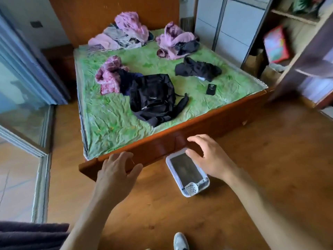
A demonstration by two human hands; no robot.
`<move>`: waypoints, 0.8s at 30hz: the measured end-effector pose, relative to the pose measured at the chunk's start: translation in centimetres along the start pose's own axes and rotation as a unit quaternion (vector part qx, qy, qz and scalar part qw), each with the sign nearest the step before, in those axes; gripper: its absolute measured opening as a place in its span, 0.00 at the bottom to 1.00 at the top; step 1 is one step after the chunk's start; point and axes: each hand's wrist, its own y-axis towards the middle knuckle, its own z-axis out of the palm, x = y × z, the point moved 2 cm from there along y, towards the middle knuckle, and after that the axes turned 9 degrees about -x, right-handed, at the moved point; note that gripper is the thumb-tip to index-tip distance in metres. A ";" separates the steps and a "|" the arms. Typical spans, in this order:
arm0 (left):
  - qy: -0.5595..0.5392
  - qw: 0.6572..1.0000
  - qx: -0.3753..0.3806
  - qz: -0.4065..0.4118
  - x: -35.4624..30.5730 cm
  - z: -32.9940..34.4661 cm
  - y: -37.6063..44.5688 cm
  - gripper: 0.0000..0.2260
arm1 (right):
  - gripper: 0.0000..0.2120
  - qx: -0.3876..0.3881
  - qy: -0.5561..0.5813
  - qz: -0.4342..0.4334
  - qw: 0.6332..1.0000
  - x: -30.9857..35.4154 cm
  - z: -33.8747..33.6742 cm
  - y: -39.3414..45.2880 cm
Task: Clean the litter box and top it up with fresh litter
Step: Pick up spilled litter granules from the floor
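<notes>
A white litter box with grey litter inside sits on the wooden floor at the foot of the bed. A white slotted scoop lies in its near end. My right hand hovers over the box's far right side, fingers spread and loosely bent, holding nothing. My left hand is held out to the left of the box, in front of the bed's footboard, fingers spread and empty. No bag of fresh litter is in view.
A wooden bed with a green sheet carries a black backpack, pink and dark clothes and a small black item. Glass sliding doors stand at left, open shelves at right. My shoe shows at the bottom.
</notes>
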 end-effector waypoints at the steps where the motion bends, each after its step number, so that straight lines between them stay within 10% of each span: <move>1: 0.001 1.000 0.011 0.023 -1.0 0.7 0.9 0.22 | 0.22 -0.013 -0.003 0.015 1.000 -1.0 -0.7 -0.3; 24: -0.070 0.894 0.241 0.371 -19.0 13.6 7.1 0.19 | 0.23 -0.241 -0.030 0.404 0.882 -8.0 -5.9 -17.0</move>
